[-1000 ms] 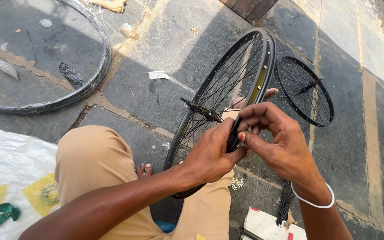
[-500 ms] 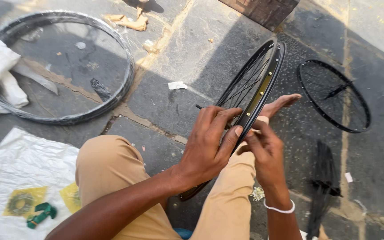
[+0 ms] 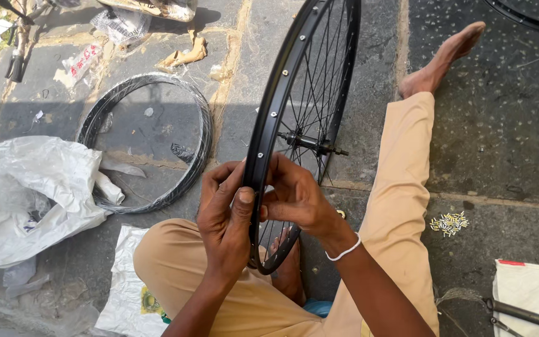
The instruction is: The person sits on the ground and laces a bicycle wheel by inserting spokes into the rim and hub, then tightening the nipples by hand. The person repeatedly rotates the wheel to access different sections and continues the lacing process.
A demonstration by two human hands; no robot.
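A black spoked bicycle wheel rim [image 3: 282, 87] stands upright between my legs, its hub [image 3: 310, 143] near the middle of the view. My left hand [image 3: 226, 218] wraps the near part of the rim, thumb pressed on its outer face. My right hand [image 3: 294, 196] pinches the rim from the other side, fingers among the spokes. A white band circles my right wrist [image 3: 344, 251]. What my fingertips hold against the rim is hidden.
A loose black tyre [image 3: 148, 140] lies on the stone paving at left, beside a crumpled white plastic bag [image 3: 29, 193]. A small pile of metal spoke nipples [image 3: 448, 223] sits right of my leg. My bare foot [image 3: 444, 56] stretches to the upper right. A white sack [image 3: 531, 293] lies at lower right.
The view has swung so the wheel stands nearer and upright. Both hands have closed around the rim's near part, where earlier the right fingers were spread.
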